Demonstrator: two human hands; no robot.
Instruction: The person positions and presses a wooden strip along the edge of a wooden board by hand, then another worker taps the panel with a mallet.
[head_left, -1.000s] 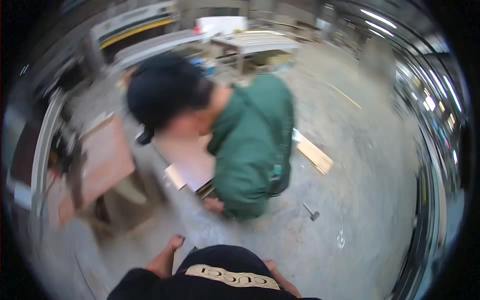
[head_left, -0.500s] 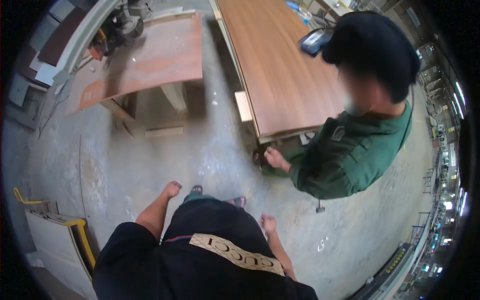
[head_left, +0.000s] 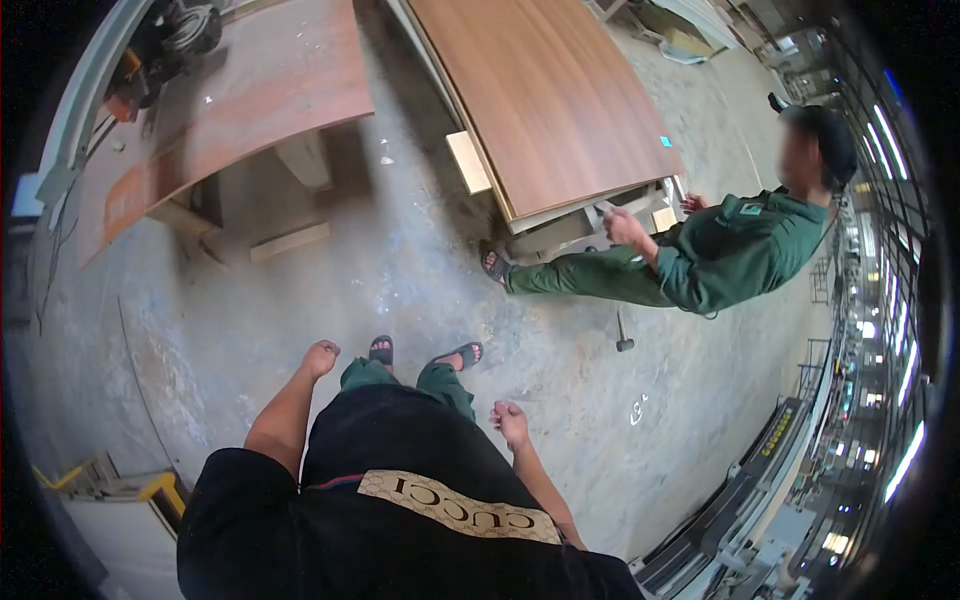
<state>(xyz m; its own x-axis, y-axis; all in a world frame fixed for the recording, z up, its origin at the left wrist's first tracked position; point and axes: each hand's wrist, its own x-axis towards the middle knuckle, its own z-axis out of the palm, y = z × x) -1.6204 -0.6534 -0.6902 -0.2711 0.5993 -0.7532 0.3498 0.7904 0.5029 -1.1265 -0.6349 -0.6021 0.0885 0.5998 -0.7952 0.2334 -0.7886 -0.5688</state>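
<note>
My left hand (head_left: 321, 358) hangs at my side above the concrete floor, its fingers curled in and nothing seen in them. On the other side, my right hand (head_left: 510, 424) hangs with loosely bent fingers that stand a little apart, holding nothing. Neither hand touches a thing. Ahead lies a large brown wood-grain panel (head_left: 550, 100) on a raised support, with a pale wood block (head_left: 468, 162) sticking out at its left side. A co-worker in green (head_left: 740, 250) stands by the panel's near right corner, one hand close to its edge.
A reddish board (head_left: 240, 100) on wooden supports stands at the left, with a power tool (head_left: 150, 60) on it. A mallet (head_left: 624, 335) rests on the floor near the co-worker. A wood strip (head_left: 290, 243) lies below the board. Long machinery (head_left: 740, 490) runs along the right.
The co-worker appears farther off to the right, upright, uncovering the panel's near right corner. My view has shifted; the panel and board sit higher and further left. My hands remain at my sides.
</note>
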